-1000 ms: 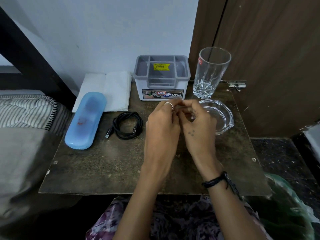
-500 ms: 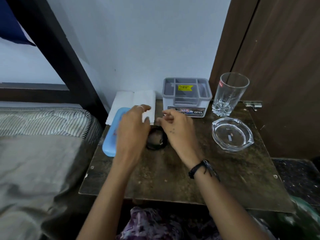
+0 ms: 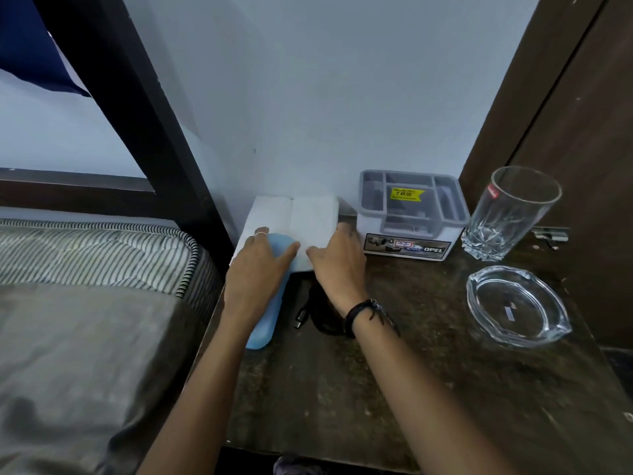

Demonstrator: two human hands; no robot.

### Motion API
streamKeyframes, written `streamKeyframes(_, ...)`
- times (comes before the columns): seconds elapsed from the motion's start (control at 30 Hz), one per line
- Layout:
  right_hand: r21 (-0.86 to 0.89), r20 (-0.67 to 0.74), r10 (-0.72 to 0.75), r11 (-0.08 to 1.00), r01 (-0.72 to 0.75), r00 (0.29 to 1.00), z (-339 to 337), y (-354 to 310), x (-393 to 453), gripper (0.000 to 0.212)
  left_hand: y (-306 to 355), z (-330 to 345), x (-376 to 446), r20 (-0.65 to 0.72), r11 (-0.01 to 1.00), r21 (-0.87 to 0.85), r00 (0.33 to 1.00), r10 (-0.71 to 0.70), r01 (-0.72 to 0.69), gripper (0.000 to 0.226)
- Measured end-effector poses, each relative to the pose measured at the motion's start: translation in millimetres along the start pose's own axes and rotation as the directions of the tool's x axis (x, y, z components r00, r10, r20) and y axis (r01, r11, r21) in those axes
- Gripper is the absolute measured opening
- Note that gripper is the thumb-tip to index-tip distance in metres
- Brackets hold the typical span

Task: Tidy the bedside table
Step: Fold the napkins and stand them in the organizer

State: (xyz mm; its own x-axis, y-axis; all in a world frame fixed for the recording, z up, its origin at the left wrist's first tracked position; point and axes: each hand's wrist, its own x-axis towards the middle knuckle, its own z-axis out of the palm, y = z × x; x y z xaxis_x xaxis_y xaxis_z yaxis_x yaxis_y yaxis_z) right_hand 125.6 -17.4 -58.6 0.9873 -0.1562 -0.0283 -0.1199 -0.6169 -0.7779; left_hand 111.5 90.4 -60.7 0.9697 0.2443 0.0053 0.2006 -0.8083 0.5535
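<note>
Against the wall, both hands' unclear grips point(image 3: 260, 269) point(image 3: 337, 265) meet white tissue point(image 3: 301, 217) beside the "OPEL"-labelled organiser point(image 3: 411, 214).

The left hand point(image 3: 255, 269) covers the middle of the blue case point(image 3: 262, 332), so only its two ends show, and the right hand point(image 3: 337, 265) and wrist hide most of the black cable point(image 3: 320, 313), leaving one plug and part of a loop. Whether either hand grips the white cloth point(image 3: 308, 217) cannot be told. The bench point(image 3: 428, 389) is cut off at the right edge, and the small print on the organiser's point(image 3: 412, 214) yellow sticker is unreadable.
</note>
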Motion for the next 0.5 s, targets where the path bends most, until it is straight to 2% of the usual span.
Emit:
streamKeyframes(0.1,0.201,0.03,0.143,0.969,-0.146,0.989,8,-5,6,0.045,-1,1,0,-0.038,1.0,-0.005,0.999,0.016,-0.017,0.064)
streamKeyframes(0.2,0.404,0.107,0.228,0.88,-0.252,0.968,10,-8,6,0.036,-1,1,0,-0.055,0.999,-0.006,0.998,0.033,-0.033,0.062)
streamKeyframes(0.27,0.365,0.044,0.162,0.916,-0.167,0.986,9,-9,1,0.032,-1,2,-2,-0.059,0.999,-0.005,0.998,0.037,-0.037,0.061)
streamKeyframes(0.37,0.228,-0.12,-0.025,0.972,0.052,0.992,6,-8,-14,0.028,1,1,-4,-0.081,0.998,0.048,0.996,0.041,-0.037,0.06)
streamKeyframes(0.43,0.197,-0.186,-0.081,0.973,0.118,0.979,0,-6,-24,0.028,2,1,-5,-0.093,0.994,0.103,0.995,0.045,-0.035,0.059)
streamKeyframes(0.5,0.229,-0.22,-0.075,0.965,0.126,0.973,-9,-3,-34,0.032,3,1,-7,-0.097,0.988,0.148,0.993,0.06,-0.045,0.058)
